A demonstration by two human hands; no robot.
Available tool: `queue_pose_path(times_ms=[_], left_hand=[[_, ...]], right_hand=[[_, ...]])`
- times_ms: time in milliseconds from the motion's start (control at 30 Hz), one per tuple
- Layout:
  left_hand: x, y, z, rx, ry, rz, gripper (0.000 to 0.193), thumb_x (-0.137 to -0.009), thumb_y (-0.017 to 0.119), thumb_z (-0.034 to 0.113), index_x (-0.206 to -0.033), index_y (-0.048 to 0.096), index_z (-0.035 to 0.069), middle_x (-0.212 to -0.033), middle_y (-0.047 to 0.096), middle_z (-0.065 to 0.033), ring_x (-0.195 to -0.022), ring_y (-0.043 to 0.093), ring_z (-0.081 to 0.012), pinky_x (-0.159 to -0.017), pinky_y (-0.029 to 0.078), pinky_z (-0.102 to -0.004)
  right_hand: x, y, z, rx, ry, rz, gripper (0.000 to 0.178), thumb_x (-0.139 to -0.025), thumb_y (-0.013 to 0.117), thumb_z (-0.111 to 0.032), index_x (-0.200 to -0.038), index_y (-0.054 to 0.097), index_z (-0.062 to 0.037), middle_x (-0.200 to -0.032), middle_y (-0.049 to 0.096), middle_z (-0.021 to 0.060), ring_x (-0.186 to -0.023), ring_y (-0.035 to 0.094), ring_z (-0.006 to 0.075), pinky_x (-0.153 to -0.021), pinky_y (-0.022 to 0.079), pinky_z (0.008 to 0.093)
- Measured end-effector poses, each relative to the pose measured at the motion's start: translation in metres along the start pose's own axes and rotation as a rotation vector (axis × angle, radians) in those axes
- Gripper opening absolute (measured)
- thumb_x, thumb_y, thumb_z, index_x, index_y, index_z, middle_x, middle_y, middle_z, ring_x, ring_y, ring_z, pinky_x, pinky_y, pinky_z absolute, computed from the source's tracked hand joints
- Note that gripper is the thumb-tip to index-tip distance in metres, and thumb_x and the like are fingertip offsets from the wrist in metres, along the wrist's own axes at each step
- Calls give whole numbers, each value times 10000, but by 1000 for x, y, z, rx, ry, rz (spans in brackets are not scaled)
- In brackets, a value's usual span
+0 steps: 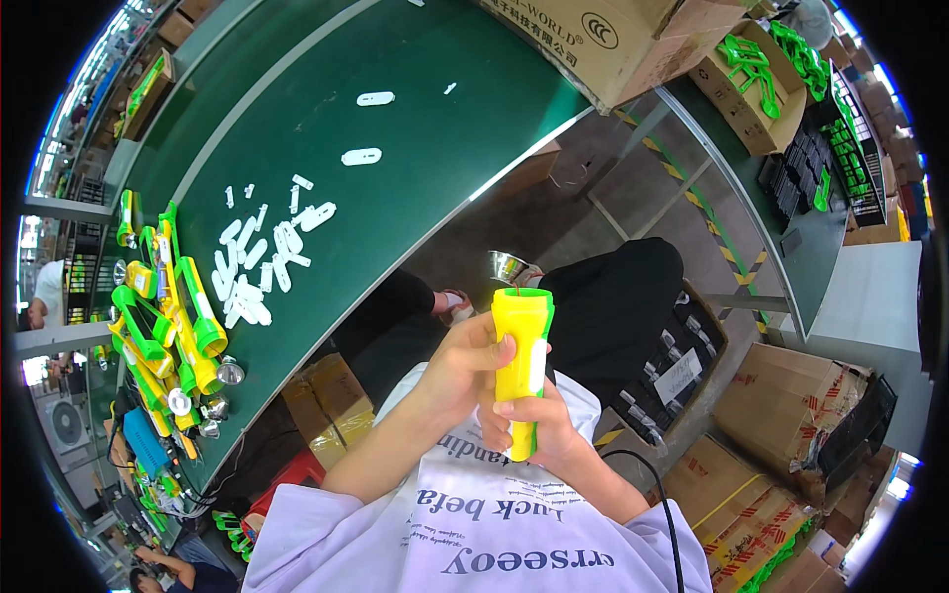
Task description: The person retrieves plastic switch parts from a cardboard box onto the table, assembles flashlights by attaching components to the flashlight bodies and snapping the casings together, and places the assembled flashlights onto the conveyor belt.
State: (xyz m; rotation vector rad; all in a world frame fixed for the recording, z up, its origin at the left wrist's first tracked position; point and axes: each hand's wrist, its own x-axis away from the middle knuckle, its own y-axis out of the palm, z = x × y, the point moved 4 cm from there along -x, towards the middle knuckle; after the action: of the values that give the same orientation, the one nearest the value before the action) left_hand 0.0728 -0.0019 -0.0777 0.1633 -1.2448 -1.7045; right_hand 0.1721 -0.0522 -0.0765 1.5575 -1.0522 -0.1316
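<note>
Both forearms raised, left hand (460, 371), right hand (539, 425) gripping upright yellow torch (522, 346)

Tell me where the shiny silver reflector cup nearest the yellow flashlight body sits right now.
In the head view, the shiny silver reflector cup sits just left of centre, directly above the yellow plastic flashlight body and beside the dark trouser leg.

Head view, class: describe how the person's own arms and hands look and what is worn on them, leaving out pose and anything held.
Both forearms are bare, with no gloves, rings, watch or wristband visible on the left hand or the right hand. Short, loose sleeves of a pale lavender T-shirt with dark printed lettering cover the upper arms. A thin black cable runs beside the right forearm.
</note>
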Motion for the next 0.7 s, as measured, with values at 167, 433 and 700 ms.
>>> queue_pose_path(times_ms=[167,433,700], left_hand=[[1,2,2,26,-50,-145,560,-805,790,187,-1267,532,4,-1143,651,-205,-1046,647,-257,-937,506,-375],[0,0,-5,124,-109,-21,562,-823,775,190,-1286,518,3,-1163,642,-208,-1046,642,-255,-946,504,-376],[-1,5,2,39,-37,-82,522,-856,740,184,-1292,520,-1,-1176,640,-217,-1041,650,-257,-943,513,-364]], right_hand=[[3,6,-4,121,-17,-5,309,-719,641,-145,-977,510,-36,-616,509,80,-472,502,172,-475,437,307],[1,2,1,-26,-24,38,262,-716,640,-143,-919,516,-32,-603,488,81,-461,483,184,-461,432,302],[1,7,-6,44,-39,34,223,-702,636,-145,-859,527,-31,-592,493,77,-443,484,182,-451,431,302]])
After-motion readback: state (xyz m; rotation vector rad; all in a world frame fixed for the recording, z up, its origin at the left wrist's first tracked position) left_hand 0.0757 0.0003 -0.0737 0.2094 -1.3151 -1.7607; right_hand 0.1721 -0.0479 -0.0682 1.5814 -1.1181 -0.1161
